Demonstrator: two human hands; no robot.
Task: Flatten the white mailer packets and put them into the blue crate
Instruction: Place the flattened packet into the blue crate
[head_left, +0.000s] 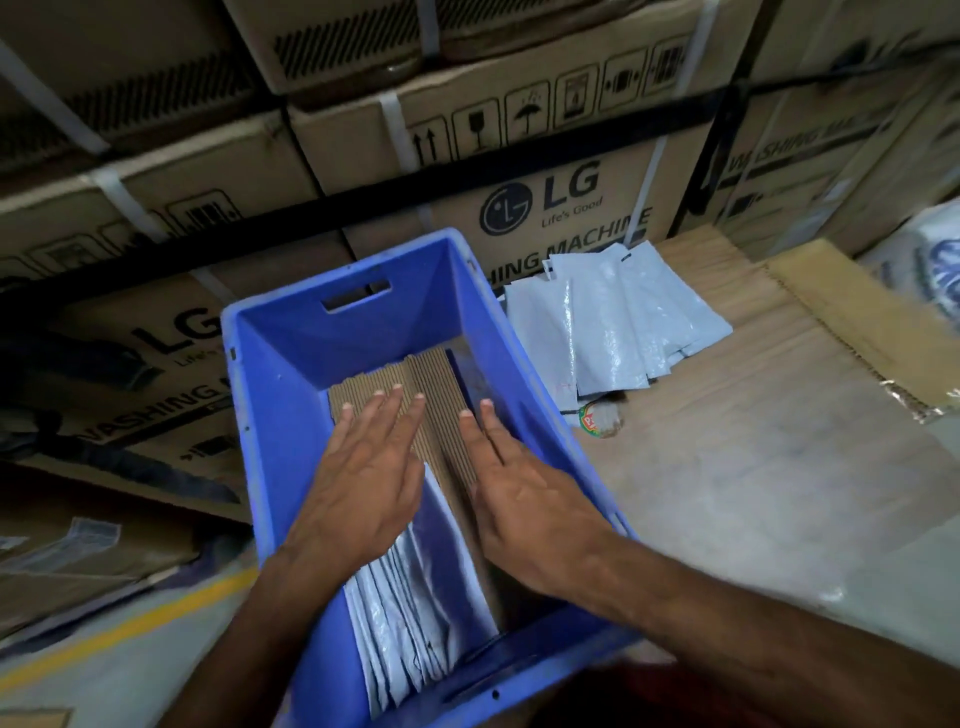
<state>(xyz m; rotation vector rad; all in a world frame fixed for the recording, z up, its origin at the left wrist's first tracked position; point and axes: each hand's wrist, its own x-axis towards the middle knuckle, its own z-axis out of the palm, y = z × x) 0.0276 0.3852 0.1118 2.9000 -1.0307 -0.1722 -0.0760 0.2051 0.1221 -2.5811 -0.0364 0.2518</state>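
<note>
White mailer packets in blue crate, beneath flat-fingered left hand and right hand, both gripping nothing

Stacked cardboard boxes printed with a washing machine label fill the view from nine to two o'clock, bound with white straps. Toward three o'clock, flat cardboard sheets cover the floor, and a small round sticker lies on them.

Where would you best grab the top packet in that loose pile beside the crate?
Probably by its near short edge, coming from the crate side. The white mailer packets lie flat and fanned on the cardboard sheet, their near ends overlapping loosely, so fingers could slip under one there.
</note>
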